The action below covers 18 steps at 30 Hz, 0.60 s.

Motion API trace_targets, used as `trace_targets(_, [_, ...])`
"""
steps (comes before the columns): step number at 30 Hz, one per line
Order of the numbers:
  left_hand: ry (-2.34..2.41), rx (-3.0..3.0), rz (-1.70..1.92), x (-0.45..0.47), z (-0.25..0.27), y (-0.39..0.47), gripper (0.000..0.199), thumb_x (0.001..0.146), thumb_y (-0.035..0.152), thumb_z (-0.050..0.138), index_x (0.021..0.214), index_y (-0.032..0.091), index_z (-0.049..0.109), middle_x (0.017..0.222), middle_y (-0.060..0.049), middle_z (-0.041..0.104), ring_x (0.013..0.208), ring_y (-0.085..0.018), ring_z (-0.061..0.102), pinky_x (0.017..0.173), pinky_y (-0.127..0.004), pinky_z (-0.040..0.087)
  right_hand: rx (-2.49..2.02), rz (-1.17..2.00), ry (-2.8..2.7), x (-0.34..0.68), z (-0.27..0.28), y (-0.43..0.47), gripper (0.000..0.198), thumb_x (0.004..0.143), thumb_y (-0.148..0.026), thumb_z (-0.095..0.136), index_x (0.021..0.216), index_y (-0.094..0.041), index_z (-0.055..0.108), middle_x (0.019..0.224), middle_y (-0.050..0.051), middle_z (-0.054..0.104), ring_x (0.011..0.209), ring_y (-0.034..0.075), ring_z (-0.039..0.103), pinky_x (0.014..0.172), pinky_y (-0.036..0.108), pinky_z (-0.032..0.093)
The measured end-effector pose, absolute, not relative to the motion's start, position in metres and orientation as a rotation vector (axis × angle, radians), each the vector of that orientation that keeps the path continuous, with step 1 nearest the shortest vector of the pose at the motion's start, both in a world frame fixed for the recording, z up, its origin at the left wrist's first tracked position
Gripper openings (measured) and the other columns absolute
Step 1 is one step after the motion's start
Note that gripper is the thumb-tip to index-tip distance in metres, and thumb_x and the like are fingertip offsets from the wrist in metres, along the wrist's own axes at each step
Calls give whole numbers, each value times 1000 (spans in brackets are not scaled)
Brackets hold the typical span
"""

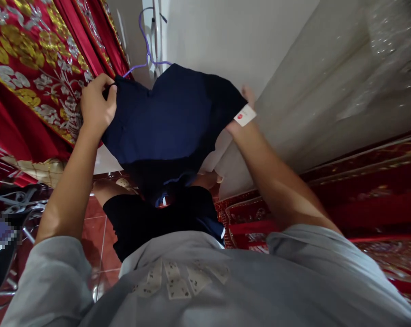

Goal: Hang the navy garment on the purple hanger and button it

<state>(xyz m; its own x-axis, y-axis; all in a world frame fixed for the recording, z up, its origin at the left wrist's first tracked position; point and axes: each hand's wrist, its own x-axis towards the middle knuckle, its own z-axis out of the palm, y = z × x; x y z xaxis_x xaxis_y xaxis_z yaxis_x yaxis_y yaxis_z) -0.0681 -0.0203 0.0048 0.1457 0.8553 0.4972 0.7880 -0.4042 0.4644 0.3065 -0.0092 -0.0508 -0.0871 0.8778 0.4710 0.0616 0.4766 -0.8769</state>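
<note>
A dark navy shirt (pixel 167 118) hangs on a purple wire hanger (pixel 147 56) in the middle of the view. At its left shoulder my left hand (pixel 98 102) is closed, thumb and fingers pinching the cloth. My right hand (pixel 248 94) holds up the opposite side from beneath; cloth covers most of it and only a bit of finger shows past the edge. A white paper tag (pixel 245 115) with a red mark dangles there, over my right wrist. The shirt's lower part bunches in shadow toward my lap.
Red cloth with gold and silver embroidery (pixel 38 54) hangs at the left. Behind the shirt stands a pale wall (pixel 226 36). Clear plastic sheeting (pixel 345 91) drapes on the right, above red patterned fabric (pixel 369 195). Metal chair frames (pixel 30 222) stand on red floor tiles (pixel 101 240).
</note>
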Motion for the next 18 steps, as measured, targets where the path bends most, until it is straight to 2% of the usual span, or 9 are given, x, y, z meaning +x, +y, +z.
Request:
trace_targets(2, [1725, 2267, 1102, -67, 8, -12, 63, 87, 81, 51, 85, 20, 64, 75, -2, 64, 125, -19, 43, 89, -34, 28, -754, 938, -1449, 313, -37, -10, 78, 84, -83, 46, 116, -16, 68, 105, 13, 72, 106, 27, 66, 89, 44, 54])
trace_targets(4, [1774, 2223, 1128, -63, 10, 0, 52, 94, 69, 54, 84, 19, 60, 71, 0, 60, 112, -17, 47, 88, -33, 29, -728, 922, -1418, 310, -15, -19, 89, 74, -91, 35, 115, -20, 69, 89, 12, 73, 105, 27, 66, 85, 42, 51])
trace_targets(7, [1768, 2103, 1197, -61, 8, 15, 39, 100, 55, 54, 82, 21, 55, 65, 2, 53, 99, -16, 50, 83, -32, 34, -864, 791, -1412, 290, 13, -39, 79, 83, -83, 25, 111, -25, 70, 74, 8, 68, 99, 24, 69, 82, 40, 50])
trace_targets(9, [1713, 2037, 1235, -65, 4, 18, 33, 99, 51, 55, 84, 22, 55, 64, 2, 50, 94, -17, 51, 80, -32, 36, -932, 829, -1434, 276, 19, -49, 72, 84, -85, 27, 90, -27, 69, 65, 7, 63, 91, 23, 70, 79, 39, 51])
trace_targets(11, [1632, 2054, 1256, -71, -2, 11, 26, 98, 47, 56, 89, 22, 58, 66, 2, 51, 95, -18, 50, 80, -32, 38, -882, 953, -1528, 267, 12, -52, 74, 78, -92, 31, 62, -26, 58, 55, 7, 55, 79, 23, 68, 76, 38, 53])
trace_targets(13, [1549, 2142, 1291, -74, -9, -1, 23, 97, 44, 56, 92, 22, 60, 74, 1, 55, 97, -18, 49, 84, -33, 41, -764, 1063, -1644, 262, -6, -48, 79, 74, -97, 34, 47, -24, 48, 51, 8, 53, 67, 21, 64, 75, 40, 55])
trace_targets(15, [1508, 2238, 1344, -72, -15, -14, 22, 96, 43, 57, 89, 22, 61, 84, -2, 59, 102, -20, 51, 89, -36, 43, -719, 1043, -1726, 258, -30, -38, 77, 76, -93, 46, 49, -22, 55, 57, 9, 60, 63, 19, 62, 79, 41, 56])
trace_targets(18, [1453, 2359, 1314, -55, -19, -30, 18, 93, 37, 61, 85, 22, 62, 100, -7, 61, 115, -25, 52, 97, -42, 45, -803, 919, -1793, 248, -65, -20, 55, 78, -75, 67, 74, -20, 68, 77, 8, 71, 73, 20, 66, 84, 42, 57])
